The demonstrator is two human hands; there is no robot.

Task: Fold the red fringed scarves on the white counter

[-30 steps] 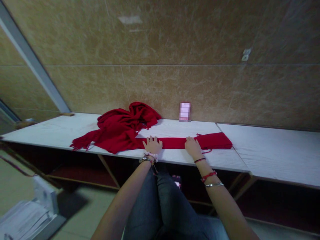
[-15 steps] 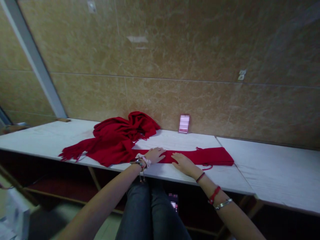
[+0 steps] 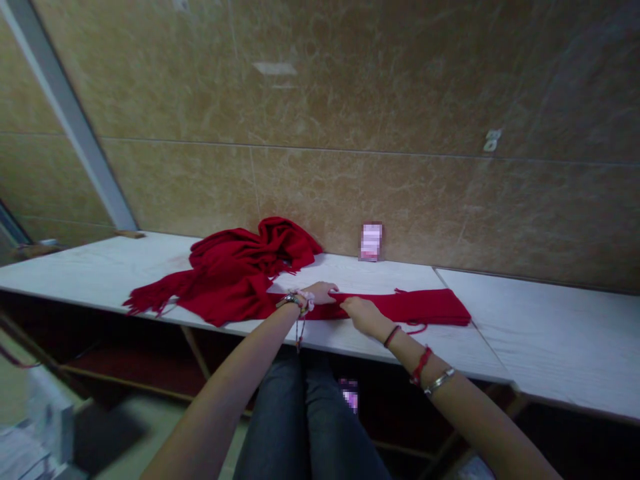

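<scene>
While left hand (image 3: 320, 292) and right hand (image 3: 364, 315) touch the red scarf strip (image 3: 425, 307), can't tell if fingers pinch; smooth evenly, edges flush.

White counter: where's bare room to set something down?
Widest: right of the seam, beyond the red strip. Another: the left end, between the wooden piece and the red fringe. Smaller: between the strip and the pixelated rectangle at the wall. Crowded: centre-left, under the red heap, and where the left hand and right hand touch the strip.
</scene>
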